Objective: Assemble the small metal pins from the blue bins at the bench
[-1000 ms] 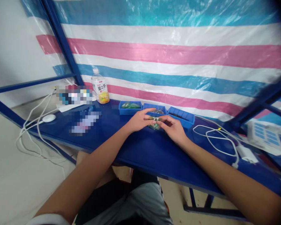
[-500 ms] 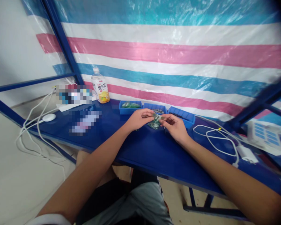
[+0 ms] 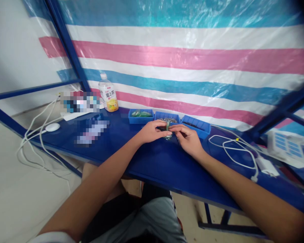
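A small, clear greenish plastic bag (image 3: 168, 136) is between my hands, just in front of the blue bins. My left hand (image 3: 151, 132) is closed on its left side, thumb below and fingers above. From the right, the bent fingers of my right hand (image 3: 189, 137) pinch near the bag's upper part. A thin dark piece shows under the right fingers, too small to name. What lies inside the bag cannot be made out, as my fingers cover much of it.
Behind my hands stand a blue bin of green packets (image 3: 141, 116), a bin of metal parts (image 3: 164, 115) and a bin of dark pieces (image 3: 196, 125). A drink bottle (image 3: 108, 94) is at the back left. White cables (image 3: 233, 153) lie right on the blue table (image 3: 164, 168).
The bag has turned more upright and narrower between my hands. My left thumb has dropped and its fingers are further over the bag; the right fingers have shifted slightly.
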Motion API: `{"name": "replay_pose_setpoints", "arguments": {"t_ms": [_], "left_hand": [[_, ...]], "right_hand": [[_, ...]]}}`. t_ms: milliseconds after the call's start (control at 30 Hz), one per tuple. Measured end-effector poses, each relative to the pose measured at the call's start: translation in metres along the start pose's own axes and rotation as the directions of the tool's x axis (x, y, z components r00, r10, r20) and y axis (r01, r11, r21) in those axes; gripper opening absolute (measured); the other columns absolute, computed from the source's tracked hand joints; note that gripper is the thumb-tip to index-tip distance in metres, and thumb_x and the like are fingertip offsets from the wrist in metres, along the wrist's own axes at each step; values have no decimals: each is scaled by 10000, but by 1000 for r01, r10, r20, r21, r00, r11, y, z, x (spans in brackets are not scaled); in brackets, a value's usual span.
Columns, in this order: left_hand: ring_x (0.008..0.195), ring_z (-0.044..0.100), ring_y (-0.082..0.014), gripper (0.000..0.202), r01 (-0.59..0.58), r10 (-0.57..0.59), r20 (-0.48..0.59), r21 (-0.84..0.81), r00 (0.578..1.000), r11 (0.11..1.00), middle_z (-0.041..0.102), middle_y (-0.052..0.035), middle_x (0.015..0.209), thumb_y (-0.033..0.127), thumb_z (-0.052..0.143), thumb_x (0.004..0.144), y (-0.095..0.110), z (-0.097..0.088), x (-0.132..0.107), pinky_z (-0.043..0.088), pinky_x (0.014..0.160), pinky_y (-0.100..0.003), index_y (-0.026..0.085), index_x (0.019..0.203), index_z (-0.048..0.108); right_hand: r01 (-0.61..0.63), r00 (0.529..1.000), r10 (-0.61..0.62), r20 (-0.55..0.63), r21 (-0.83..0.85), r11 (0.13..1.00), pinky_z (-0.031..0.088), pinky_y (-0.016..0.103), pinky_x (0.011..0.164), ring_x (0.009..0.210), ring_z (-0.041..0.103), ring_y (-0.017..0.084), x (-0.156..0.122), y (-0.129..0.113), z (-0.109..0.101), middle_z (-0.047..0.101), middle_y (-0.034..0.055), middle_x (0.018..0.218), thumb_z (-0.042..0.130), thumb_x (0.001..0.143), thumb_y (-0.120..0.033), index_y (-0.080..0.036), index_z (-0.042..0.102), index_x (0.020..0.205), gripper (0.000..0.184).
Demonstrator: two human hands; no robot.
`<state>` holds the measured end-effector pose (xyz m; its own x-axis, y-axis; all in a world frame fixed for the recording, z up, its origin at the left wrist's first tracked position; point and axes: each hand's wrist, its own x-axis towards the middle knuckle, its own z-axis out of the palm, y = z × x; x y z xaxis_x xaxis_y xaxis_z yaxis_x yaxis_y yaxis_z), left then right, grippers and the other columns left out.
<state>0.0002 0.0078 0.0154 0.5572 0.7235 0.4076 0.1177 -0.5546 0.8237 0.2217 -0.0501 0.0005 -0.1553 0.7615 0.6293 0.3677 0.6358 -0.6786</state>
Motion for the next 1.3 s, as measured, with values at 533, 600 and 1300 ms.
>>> {"name": "replay_pose_setpoints", "arguments": {"t_ms": [533, 600, 1300], "left_hand": [[1451, 501, -363, 411, 293, 62, -410, 742, 910, 603, 688, -122, 1427, 235, 477, 1042, -34, -58, 3, 333, 1223, -598, 244, 1355, 743], [1494, 449, -383, 414, 300, 23, -390, 745, 921, 596, 675, -125, 1448, 349, 473, 1064, -39, -55, 3, 259, 1257, -629, 249, 1370, 732], [1617, 259, -450, 552, 264, 36, -368, 730, 929, 630, 486, -146, 1662, 577, 560, 1023, -36, -39, 0, 71, 1308, -715, 235, 1449, 642]], "right_hand": [[264, 911, -99, 401, -380, 886, 439, 635, 1221, 1406, 609, 362, -6, 5, 4, 736, 144, 1388, 687, 1006, -329, -256, 781, 1252, 274], [266, 903, -85, 420, -394, 880, 422, 633, 1235, 1354, 656, 342, -6, 7, 4, 748, 133, 1370, 661, 1020, -306, -265, 767, 1283, 287], [-163, 986, 163, -14, -171, 972, 612, 406, 821, 870, 782, 254, -2, 8, 3, 821, 40, 981, 662, 957, -314, -254, 756, 1123, 200]]}}
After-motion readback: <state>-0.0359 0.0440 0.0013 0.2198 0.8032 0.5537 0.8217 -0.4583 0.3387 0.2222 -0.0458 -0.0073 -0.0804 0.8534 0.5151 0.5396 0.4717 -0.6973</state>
